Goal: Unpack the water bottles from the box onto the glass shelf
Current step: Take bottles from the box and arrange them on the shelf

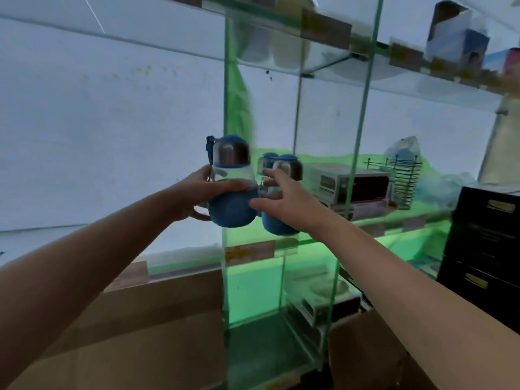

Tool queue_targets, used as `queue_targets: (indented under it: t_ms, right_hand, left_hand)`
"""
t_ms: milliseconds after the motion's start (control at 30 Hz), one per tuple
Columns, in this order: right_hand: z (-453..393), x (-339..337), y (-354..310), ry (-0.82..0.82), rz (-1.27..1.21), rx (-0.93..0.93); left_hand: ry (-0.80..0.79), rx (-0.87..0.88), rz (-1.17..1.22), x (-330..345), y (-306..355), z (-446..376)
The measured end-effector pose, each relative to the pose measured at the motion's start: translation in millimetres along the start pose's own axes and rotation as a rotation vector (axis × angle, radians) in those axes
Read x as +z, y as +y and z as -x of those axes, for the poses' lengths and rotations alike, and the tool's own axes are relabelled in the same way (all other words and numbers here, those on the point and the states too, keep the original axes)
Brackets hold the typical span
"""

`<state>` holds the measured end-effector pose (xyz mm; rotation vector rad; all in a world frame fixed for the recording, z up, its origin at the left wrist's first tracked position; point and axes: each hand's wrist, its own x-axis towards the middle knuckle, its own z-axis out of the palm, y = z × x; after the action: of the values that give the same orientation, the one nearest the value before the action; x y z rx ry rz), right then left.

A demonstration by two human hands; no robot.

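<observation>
Curling fingers (225,186) around blue bottle (232,192)

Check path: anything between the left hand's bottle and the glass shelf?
Yes. The vertical glass panel edge sits right behind the blue bottle held by the left hand. Two bottles under the right hand fill the near shelf spot.

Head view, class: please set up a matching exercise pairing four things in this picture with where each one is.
Things:
1. left hand
2. right hand
3. wire rack
4. black crates

Places:
A. stacked at the far right
B. on the shelf, right of the boxes
C. holding the nearer bottle
D. against the bottle behind

Pairs: 1-C, 2-D, 3-B, 4-A
</observation>
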<state>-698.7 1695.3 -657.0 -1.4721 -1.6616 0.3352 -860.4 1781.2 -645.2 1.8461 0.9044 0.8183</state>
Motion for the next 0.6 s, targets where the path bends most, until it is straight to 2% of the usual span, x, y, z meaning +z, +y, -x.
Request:
queue_targets:
  t_ms: [167, 467, 600]
  right_hand:
    - [-1, -1, 16, 0.005, -0.025, 0.074]
    - [-6, -1, 24, 0.015, -0.03, 0.086]
    - [2, -5, 25, 0.031, -0.05, 0.078]
  left_hand:
    - [0.094, -0.119, 0.046, -5, -27, -38]
    - [0.16, -0.152, 0.008, 6, -43, -74]
    - [0.258, -0.119, -0.013, 7, -45, -74]
